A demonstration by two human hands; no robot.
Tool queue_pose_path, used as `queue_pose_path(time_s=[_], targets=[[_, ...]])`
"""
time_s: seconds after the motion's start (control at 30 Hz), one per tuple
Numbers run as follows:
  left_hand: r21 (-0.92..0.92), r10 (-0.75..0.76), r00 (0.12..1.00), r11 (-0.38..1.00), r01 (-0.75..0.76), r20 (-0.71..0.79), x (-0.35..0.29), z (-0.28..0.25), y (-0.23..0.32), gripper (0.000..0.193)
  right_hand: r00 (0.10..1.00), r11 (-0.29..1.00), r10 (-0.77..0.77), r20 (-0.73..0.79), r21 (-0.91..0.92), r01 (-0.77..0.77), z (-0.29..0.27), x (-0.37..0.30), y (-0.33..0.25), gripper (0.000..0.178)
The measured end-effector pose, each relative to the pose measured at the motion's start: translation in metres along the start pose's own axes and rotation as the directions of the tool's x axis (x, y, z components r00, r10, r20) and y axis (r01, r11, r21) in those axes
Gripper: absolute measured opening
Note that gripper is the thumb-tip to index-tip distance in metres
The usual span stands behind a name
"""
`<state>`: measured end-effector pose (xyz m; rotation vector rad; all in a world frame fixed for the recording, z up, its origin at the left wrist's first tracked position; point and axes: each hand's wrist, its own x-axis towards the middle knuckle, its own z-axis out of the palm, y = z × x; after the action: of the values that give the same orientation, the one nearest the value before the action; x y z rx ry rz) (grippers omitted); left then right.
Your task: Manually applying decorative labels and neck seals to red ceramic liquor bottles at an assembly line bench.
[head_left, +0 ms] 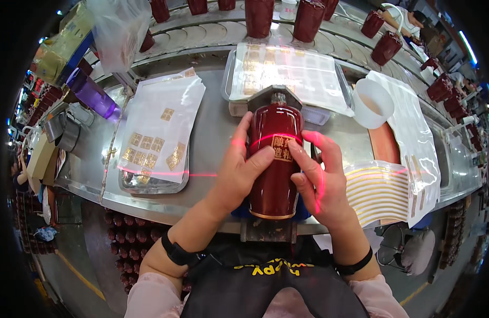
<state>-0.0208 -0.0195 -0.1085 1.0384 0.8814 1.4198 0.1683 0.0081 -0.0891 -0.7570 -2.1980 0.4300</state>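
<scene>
A glossy dark red bottle (273, 185) lies tilted back in a metal holder (276, 90) at the front of the bench, its neck pointing away from me. A square gold label (281, 151) sits on its front, crossed at the top by a red laser line. My left hand (239, 169) is wrapped round the bottle's left side, its thumb at the label's left edge. My right hand (324, 180) is curled against the right side, with a fingertip on the label's right part. The undersides of the bottle and of several fingers are hidden.
On the left, a sheet of gold labels (175, 106) covers a metal tray, beside a purple bottle (93, 95). Behind stands a tray with white label sheets (308, 74). A white tub (372, 103) and curved gold-edged strips (377, 193) are at right. Red bottles (259, 18) stand on a conveyor.
</scene>
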Motion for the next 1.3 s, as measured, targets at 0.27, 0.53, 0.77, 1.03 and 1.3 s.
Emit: queue_pose_path(time_s=[0.27, 0.53, 0.77, 1.03, 1.3], targets=[[-0.060, -0.021, 1.000, 0.998, 0.022, 0.007, -0.0032, -0.0018, -0.0011, 0.080, 0.999, 0.998, 0.035, 0.033, 0.056, -0.037, -0.0017, -0.0041, -0.0032, 0.044], [-0.130, -0.048, 0.999, 0.990, 0.050, 0.018, -0.0004, 0.0012, 0.0046, 0.083, 0.998, 1.000, 0.024, 0.053, 0.005, -0.024, -0.0061, -0.0009, -0.0035, 0.047], [-0.051, -0.032, 0.999, 0.998, 0.032, -0.001, -0.0006, 0.0027, 0.0007, 0.084, 0.999, 0.999, 0.021, 0.047, 0.039, -0.023, -0.0055, -0.0015, -0.0014, 0.049], [-0.049, -0.028, 1.000, 0.998, 0.027, -0.007, 0.0019, 0.0042, 0.0017, 0.082, 0.999, 1.000, 0.013, 0.040, 0.026, -0.014, -0.0043, -0.0002, -0.0003, 0.050], [-0.142, -0.018, 1.000, 0.990, 0.017, -0.009, -0.0012, 0.0037, 0.0019, 0.075, 0.999, 0.999, 0.011, 0.036, 0.043, -0.013, -0.0058, -0.0025, 0.0002, 0.051]])
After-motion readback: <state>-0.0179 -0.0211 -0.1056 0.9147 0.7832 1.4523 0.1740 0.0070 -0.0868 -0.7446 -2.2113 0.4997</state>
